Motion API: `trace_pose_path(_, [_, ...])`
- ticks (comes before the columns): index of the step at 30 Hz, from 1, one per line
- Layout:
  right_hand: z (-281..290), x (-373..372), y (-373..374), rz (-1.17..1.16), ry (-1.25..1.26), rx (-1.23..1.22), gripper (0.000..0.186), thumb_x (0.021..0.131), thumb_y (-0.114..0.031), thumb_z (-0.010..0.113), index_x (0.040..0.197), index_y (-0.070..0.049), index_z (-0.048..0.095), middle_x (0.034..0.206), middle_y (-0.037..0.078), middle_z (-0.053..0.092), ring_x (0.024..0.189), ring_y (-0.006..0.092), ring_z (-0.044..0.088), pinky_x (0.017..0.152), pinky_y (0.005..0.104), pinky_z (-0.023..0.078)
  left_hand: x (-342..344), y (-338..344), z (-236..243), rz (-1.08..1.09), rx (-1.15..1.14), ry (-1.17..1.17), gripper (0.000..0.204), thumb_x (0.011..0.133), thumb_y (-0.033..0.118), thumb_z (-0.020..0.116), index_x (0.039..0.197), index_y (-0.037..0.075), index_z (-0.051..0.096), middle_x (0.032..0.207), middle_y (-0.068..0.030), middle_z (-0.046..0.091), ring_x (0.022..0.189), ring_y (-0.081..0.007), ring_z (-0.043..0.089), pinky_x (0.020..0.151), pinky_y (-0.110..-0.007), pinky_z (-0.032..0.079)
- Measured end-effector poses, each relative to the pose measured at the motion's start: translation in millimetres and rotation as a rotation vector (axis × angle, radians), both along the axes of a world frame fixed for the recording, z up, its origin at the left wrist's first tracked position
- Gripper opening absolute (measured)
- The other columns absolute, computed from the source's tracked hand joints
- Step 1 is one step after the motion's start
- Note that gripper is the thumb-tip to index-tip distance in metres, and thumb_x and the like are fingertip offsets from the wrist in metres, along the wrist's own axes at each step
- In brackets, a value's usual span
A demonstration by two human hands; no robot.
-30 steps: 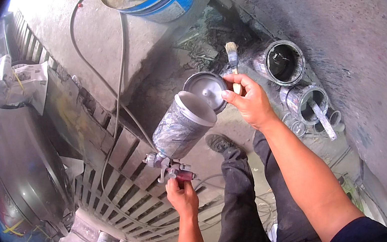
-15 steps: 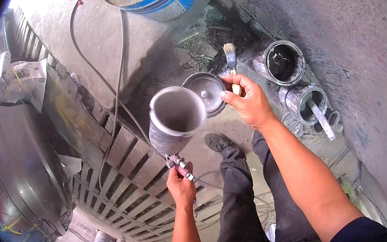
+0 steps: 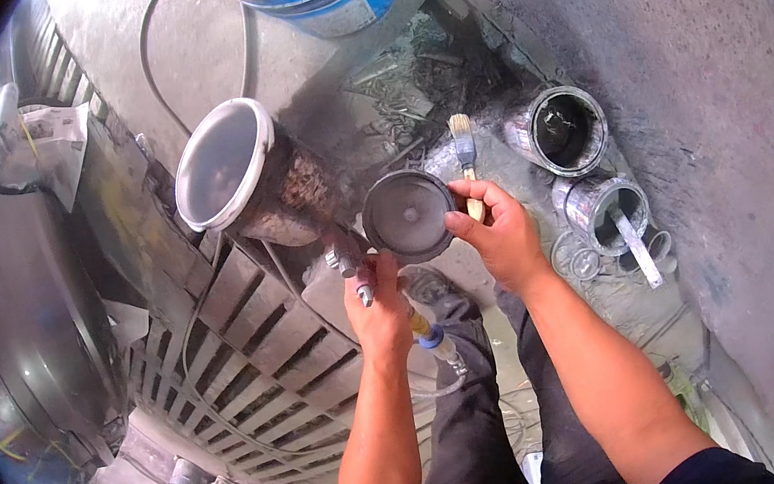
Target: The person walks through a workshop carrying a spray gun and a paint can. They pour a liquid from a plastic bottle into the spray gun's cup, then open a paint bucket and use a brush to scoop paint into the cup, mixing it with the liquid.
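My left hand (image 3: 382, 312) grips a paint spray gun (image 3: 345, 257) by its handle. The gun's large cup (image 3: 284, 197) has no lid on it. It tilts up to the left, so its pale rim and grey inside show. In my right hand (image 3: 508, 241), thumb and fingers pinch the edge of a round dark grey lid (image 3: 410, 217), its knobbed middle facing me. That same hand holds a paintbrush (image 3: 463, 141), bristles pointing away from me. The lid sits just right of the gun, apart from the cup. Below my left hand hangs a hose fitting with a blue collar (image 3: 433, 337).
Two paint-smeared cans (image 3: 538, 122) lie open on the right, one with a stir stick (image 3: 637, 248) in it. A blue bucket (image 3: 340, 8) stands at the far side. Slatted floor grating (image 3: 251, 340) and an air hose (image 3: 146, 52) lie left, beside a dark grey panel (image 3: 40, 287).
The spray gun has swung up and its cup now leans to the left, where it stood more upright before. My right hand, with lid and brush, has come slightly nearer to me.
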State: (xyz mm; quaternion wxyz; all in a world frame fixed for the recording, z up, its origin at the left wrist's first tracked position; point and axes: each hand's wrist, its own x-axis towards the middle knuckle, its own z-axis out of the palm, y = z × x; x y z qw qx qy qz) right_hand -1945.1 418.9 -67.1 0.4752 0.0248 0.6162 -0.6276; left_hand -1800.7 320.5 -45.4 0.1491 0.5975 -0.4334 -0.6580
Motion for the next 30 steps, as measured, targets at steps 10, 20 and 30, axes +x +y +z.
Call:
trace_pose_path(10, [44, -33, 33, 0.053, 0.298, 0.113, 0.035, 0.091, -0.016, 0.067, 0.122, -0.001, 0.059, 0.086, 0.003, 0.064, 0.073, 0.0082, 0.06, 0.067, 0.0245, 0.051, 3, -7, -3, 0.018, -0.011, -0.017, 0.021, 0.094, 0.025, 0.064, 0.094, 0.006, 0.056, 0.079, 0.0001, 0.054, 0.069, -0.0098, 0.049, 0.061, -0.026, 0.041])
trace_pose_path(20, [91, -31, 3, -0.102, 0.171, 0.027, 0.027, 0.095, -0.024, 0.064, 0.108, -0.001, 0.067, 0.074, 0.004, 0.067, 0.063, 0.0102, 0.062, 0.057, 0.0236, 0.049, -7, -4, -9, 0.0, -0.018, 0.051, 0.021, 0.094, 0.025, 0.064, 0.097, 0.006, 0.057, 0.083, -0.0005, 0.056, 0.073, -0.0102, 0.052, 0.066, -0.026, 0.044])
trace_pose_path(30, [86, -46, 9, 0.236, 0.66, 0.191, 0.015, 0.089, -0.013, 0.066, 0.096, 0.0, 0.068, 0.083, 0.016, 0.069, 0.071, 0.0223, 0.069, 0.064, 0.0309, 0.053, -10, -5, -13, -0.051, 0.032, 0.065, 0.018, 0.093, 0.022, 0.066, 0.095, 0.007, 0.057, 0.072, -0.0025, 0.056, 0.054, -0.0096, 0.048, 0.047, -0.025, 0.037])
